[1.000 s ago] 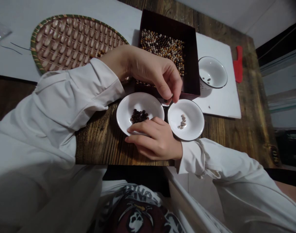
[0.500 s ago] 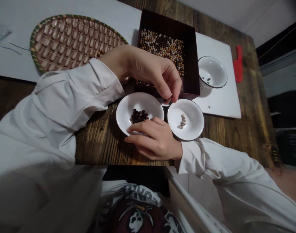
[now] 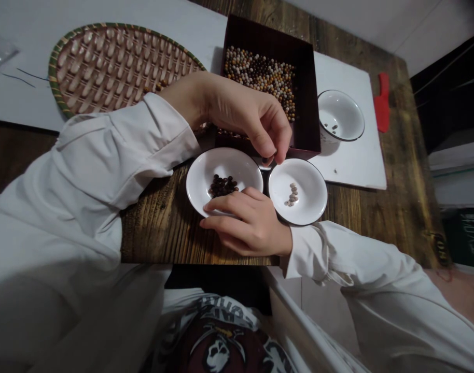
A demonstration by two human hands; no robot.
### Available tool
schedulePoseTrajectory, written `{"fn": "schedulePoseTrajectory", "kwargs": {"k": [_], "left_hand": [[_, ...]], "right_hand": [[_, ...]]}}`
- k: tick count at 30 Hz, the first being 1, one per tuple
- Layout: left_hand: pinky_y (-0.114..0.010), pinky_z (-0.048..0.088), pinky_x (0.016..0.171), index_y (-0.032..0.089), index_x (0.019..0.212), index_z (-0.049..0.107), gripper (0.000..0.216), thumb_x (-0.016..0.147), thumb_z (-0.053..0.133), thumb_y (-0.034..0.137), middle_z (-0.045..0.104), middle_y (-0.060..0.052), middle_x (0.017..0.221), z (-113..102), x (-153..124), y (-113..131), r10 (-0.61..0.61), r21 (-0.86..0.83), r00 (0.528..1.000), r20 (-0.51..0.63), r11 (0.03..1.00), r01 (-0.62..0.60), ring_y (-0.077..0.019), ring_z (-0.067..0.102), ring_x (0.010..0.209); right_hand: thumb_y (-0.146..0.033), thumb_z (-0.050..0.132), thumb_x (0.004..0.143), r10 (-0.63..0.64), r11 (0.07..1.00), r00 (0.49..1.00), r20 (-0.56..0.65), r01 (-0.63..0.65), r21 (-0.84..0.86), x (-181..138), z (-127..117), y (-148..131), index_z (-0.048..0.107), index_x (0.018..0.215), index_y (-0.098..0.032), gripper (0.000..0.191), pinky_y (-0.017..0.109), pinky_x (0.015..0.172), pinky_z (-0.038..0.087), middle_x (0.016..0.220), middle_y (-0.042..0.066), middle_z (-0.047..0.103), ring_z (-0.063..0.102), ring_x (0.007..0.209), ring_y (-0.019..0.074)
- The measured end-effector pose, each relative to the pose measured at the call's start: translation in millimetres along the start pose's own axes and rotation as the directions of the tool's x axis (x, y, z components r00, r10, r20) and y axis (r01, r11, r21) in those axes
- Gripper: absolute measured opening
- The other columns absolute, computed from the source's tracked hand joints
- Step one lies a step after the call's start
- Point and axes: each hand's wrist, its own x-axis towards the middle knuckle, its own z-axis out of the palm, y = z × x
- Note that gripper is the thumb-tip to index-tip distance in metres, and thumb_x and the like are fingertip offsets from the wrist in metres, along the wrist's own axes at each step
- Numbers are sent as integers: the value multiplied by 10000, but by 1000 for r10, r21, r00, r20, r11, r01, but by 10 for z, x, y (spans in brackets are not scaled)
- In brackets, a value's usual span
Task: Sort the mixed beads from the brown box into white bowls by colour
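My left hand (image 3: 256, 122) is closed in a pinch over the gap between two white bowls, by the front of the dark box. A small dark bead shows at its thumb and fingertips, partly hidden. Below it, my right hand (image 3: 250, 221) lies across the near rim of the left white bowl (image 3: 198, 176), fingers stretched out and slightly apart. Inside that bowl is a cluster of dark brown beads (image 3: 222, 185). The right white bowl (image 3: 310, 181) touches or nearly touches it and holds several pale beads (image 3: 292, 195).
Mixed brown, cream and ochre beads (image 3: 260, 72) fill much of the dark box (image 3: 307, 98). An oval woven tray (image 3: 105, 67) stands at the left. Another white bowl (image 3: 344, 111) with a few beads sits on the white board (image 3: 357, 160). A red object (image 3: 382, 103) lies beyond.
Both hands keep almost the same place. The dark bead at my left fingertips shows in a slightly different position; the bowls and their contents look the same.
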Motion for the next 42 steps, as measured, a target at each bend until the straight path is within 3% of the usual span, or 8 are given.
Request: {"fn": "schedulePoseTrajectory", "kwargs": {"k": [8,23,42], "left_hand": [[-151,463,663,126,845,752,232,722,790,319,653,3,734,-25,10,-21,43,-12,998,45,999,-42,-82,600,733],[-146,456,646,133,836,756,277,706,793,375,661,6,723,-17,9,-13,40,-20,999,13,999,-39,-79,606,721],[-130,443,624,107,850,715,228,804,727,330,698,1,639,30,37,27,40,-82,999,-17,996,-41,-67,647,621]], "right_hand": [[-237,424,962,-3,1000,999,-35,4,14,9,1,-3,624,1068,-171,235,315,717,347,1069,61,675,577,869,152],[-247,415,968,1,1000,1000,-29,0,14,5,3,-1,614,1076,-176,237,316,709,349,1073,59,669,573,853,148],[-242,428,963,8,1000,999,-32,-7,25,9,0,-9,620,1061,-175,226,314,712,342,1074,62,674,581,872,153]]}}
